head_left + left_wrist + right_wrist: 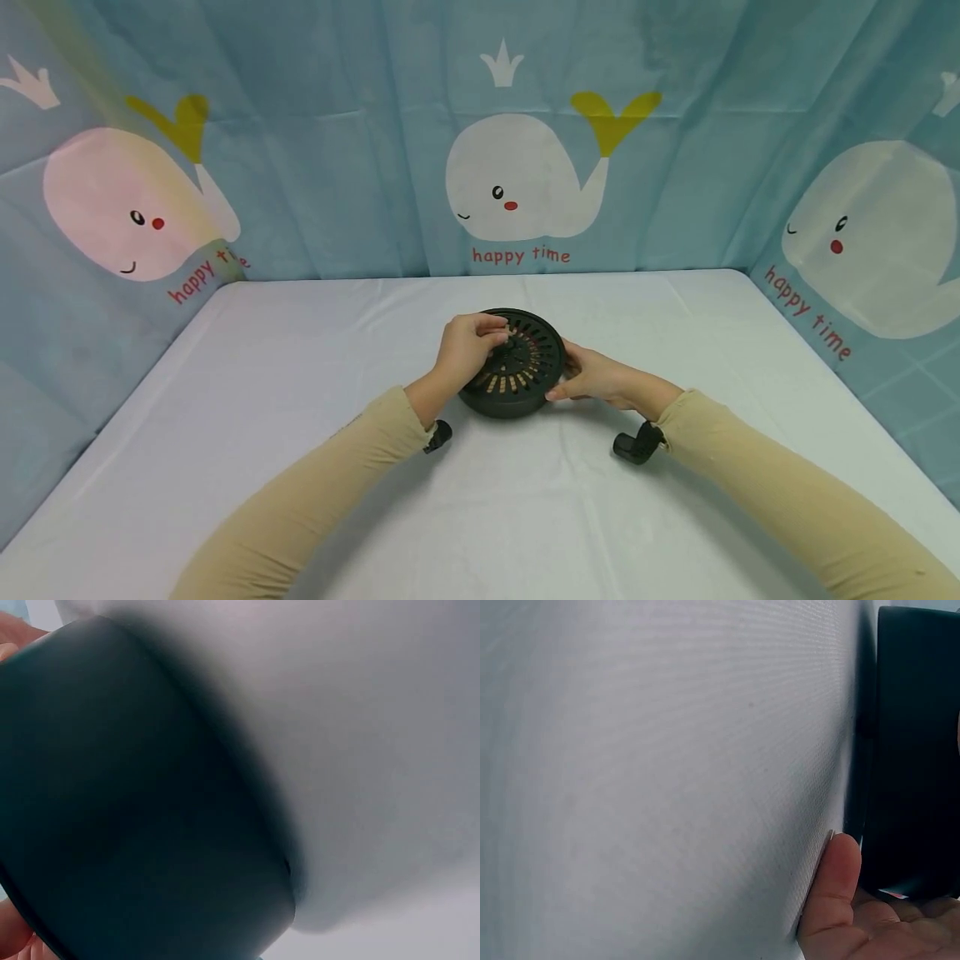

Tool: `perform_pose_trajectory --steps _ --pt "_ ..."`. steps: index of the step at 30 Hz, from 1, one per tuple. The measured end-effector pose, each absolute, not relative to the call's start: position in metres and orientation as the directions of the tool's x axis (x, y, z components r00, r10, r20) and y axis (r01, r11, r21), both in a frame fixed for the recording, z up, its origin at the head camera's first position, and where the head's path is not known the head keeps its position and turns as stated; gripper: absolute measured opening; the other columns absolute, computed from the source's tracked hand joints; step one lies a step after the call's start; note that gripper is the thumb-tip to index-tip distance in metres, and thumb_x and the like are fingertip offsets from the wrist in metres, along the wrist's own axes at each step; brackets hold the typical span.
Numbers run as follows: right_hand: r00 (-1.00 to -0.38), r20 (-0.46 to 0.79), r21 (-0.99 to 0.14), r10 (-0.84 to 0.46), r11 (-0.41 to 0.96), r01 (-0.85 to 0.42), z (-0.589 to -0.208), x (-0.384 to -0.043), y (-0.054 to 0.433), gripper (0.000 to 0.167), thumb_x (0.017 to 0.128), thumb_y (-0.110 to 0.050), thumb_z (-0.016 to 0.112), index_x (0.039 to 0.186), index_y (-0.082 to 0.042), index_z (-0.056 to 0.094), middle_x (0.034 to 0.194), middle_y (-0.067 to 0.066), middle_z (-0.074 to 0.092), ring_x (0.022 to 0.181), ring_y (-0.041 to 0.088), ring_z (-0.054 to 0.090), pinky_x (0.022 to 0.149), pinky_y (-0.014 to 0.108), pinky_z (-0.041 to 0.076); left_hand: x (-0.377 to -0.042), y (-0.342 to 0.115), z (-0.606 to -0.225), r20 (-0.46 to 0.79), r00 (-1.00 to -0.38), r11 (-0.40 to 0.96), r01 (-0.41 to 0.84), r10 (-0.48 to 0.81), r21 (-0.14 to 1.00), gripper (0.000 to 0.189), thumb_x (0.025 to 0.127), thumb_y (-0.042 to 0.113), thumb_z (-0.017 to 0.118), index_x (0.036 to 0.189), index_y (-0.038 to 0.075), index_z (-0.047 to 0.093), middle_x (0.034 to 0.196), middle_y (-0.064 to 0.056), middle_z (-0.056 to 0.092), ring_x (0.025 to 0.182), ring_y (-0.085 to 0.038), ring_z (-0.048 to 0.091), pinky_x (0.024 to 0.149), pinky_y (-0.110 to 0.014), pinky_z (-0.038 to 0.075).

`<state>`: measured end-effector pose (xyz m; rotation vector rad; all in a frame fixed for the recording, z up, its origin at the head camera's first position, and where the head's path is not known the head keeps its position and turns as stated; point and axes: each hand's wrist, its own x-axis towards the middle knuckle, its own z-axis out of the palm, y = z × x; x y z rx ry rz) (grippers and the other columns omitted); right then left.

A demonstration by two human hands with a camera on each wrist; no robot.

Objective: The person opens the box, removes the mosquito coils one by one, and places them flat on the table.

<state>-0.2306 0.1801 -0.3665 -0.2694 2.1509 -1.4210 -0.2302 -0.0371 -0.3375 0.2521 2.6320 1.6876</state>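
Your left hand (467,343) bends over the slotted top (519,357), its fingers drawn close together; I cannot tell whether they pinch anything. Rightward, at mid-counter (300,350), the round black container (504,407) carries that top in place; you seem partway through handling it, though the pictures don't show how much is left. Farther right, your right hand (600,380) grips the container's side, thumb in front, fingers curled round behind.
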Motion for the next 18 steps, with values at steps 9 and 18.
perform_pose_trajectory --steps 9,18 --pt "-0.833 -0.329 -0.892 -0.445 0.436 0.120 -0.3633 -0.2288 0.1803 0.105 0.084 -0.006 0.077 0.158 -0.013 0.003 0.159 0.023 0.013 0.145 0.037 0.014 0.082 0.035 0.044 -0.2298 -0.0358 -0.3360 0.073 -0.991 0.415 0.114 0.114 0.903 0.027 0.092 0.007 0.065 0.118 -0.001 0.068 0.106 -0.012 0.072 0.097 -0.022 0.068 0.077 -0.030 0.056" --pt "-0.828 -0.330 -0.894 -0.453 0.433 0.120 -0.3663 -0.2304 0.1803 0.105 0.084 -0.007 0.077 0.158 -0.015 0.003 0.159 0.022 0.012 0.145 0.036 0.015 0.082 0.036 0.044 -0.2296 -0.0358 -0.3357 0.067 -0.993 0.419 0.104 0.102 0.902 0.027 0.092 0.007 0.065 0.117 -0.001 0.069 0.105 -0.011 0.072 0.097 -0.021 0.068 0.076 -0.030 0.056"
